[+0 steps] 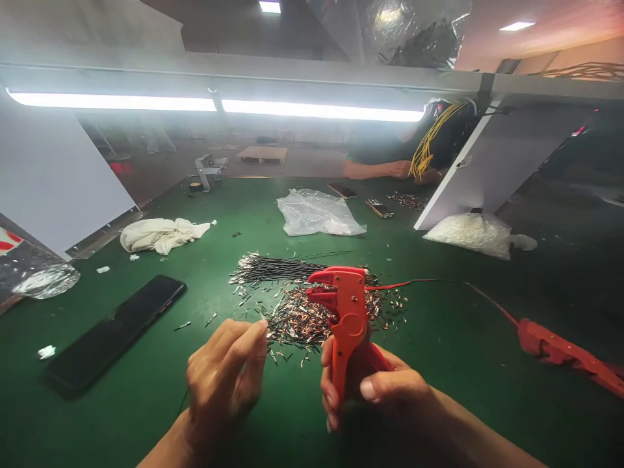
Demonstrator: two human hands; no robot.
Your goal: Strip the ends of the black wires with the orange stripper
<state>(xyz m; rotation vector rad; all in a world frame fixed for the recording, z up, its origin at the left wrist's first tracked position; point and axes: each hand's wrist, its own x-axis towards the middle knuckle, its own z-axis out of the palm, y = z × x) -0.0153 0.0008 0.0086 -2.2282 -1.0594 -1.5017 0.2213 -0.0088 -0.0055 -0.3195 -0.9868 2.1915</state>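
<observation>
My right hand (385,383) is wrapped round the handles of a red wire stripper (350,312), held upright with its jaws pointing left. Left of it, my left hand (227,364) is closed in a pinch, thumb and fingertips together. A thin black wire (182,402) sticks out below that hand; its other end is hidden by the fingers. Beyond both hands lies a bundle of black wires (283,268) with bare, silvery ends at the left. In front of the bundle spreads a pile of short wire scraps (302,318), copper and black, partly hidden by the stripper.
A black phone (117,331) lies at left on the green table (458,416), near a white cloth (163,235). A clear plastic bag (316,213) is further back. At right is a red strip-like object (565,351). Opposite, another person's hands (414,172) hold yellow wires (433,140).
</observation>
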